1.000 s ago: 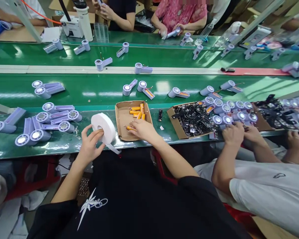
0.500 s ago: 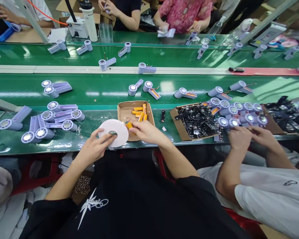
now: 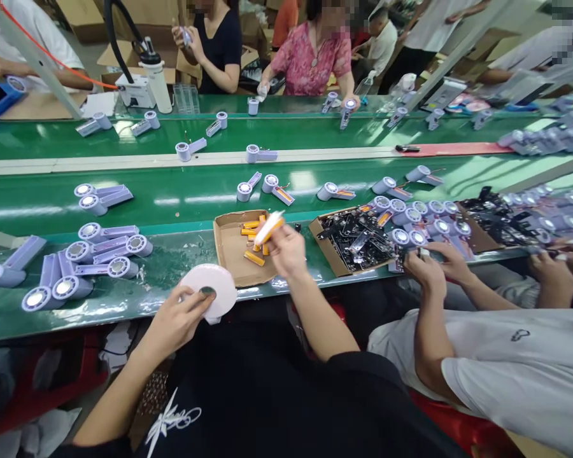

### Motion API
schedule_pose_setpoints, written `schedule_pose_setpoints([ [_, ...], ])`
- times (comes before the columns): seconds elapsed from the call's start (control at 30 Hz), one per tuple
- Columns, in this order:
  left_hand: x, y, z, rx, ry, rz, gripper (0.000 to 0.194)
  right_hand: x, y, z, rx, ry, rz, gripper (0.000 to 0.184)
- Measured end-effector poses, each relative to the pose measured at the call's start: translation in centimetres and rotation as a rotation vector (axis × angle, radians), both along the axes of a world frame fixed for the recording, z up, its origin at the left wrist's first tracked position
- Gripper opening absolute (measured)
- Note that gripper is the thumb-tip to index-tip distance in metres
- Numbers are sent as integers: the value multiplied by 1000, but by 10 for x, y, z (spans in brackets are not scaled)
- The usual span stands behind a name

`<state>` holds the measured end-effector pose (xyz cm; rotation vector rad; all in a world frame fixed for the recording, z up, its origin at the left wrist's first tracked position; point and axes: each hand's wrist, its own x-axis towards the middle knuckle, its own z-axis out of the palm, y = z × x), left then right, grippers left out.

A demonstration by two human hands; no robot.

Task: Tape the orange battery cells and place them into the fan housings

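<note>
My left hand is closed on a flat, pinkish-white tape roll, with fingers at its centre hole. To the right, my right hand grips an orange cylindrical battery that has a white strip along its upper side. This battery is raised above a shallow cardboard box. Inside the box lie several more orange batteries. The roll is in front of the box's near left corner, apart from the held battery.
Lavender fan housings cluster at the left, and more sit on the green conveyor. Right of my hand stands a box of black parts. A co-worker's hands work beside it. Other people stand across the line.
My right hand has moved up and away from the roll with the battery, which now shows a white strip. The roll stays in my left hand. The camera view has shifted.
</note>
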<state>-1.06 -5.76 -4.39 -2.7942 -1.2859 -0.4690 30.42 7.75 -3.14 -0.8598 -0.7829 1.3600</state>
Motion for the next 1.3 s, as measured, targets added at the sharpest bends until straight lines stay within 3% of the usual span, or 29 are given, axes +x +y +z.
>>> schedule_pose_setpoints([
  [0.07, -30, -7, -20, -24, -27, 80, 51, 33, 14, 16, 92, 27, -164, 59],
  [0.13, -63, -4, -38, -51, -67, 180, 53, 60, 11, 22, 92, 23, -208, 62],
  [0.2, -81, 16, -47, -85, -121, 241, 54, 73, -6, 13, 10, 12, -178, 68],
  [0.27, -68, 56, -42, -104, -176, 247, 48, 71, -26, -4, -77, 3, -146, 72],
  [0.33, -23, 117, -26, -119, -180, 210, 42, 63, -41, -22, -124, 6, -143, 74],
  [0.4, 43, 191, -4, -187, -68, 190, 46, 53, -48, -32, -141, 16, -157, 76],
  [0.5, 146, 292, 21, -274, 174, 290, 55, 43, -47, -35, -155, 11, -140, 75],
  [0.57, 196, 339, 29, -295, 251, 342, 58, 44, -46, -35, -151, -17, -102, 74],
  [0.63, 222, 368, 29, -324, 318, 364, 53, 51, -48, -38, -138, -53, -82, 75],
  [0.73, 216, 385, 25, -388, 429, 349, 44, 69, -53, -48, -136, -89, -110, 77],
  [0.87, 161, 379, 21, -441, 524, 296, 42, 87, -52, -58, -154, -113, -89, 77],
  [0.97, 125, 376, 24, -453, 517, 251, 36, 84, -32, -49, -110, -154, 2, 73],
  [1.1, 110, 389, 28, -523, 433, 193, 13, 67, 27, -18, 45, -262, 101, 68],
  [1.2, 106, 405, 17, -564, 339, 200, 18, 53, 95, -3, 175, -406, 54, 66],
  [1.3, 104, 412, 0, -552, 261, 225, 33, 38, 161, -4, 282, -864, 107, 52],
])
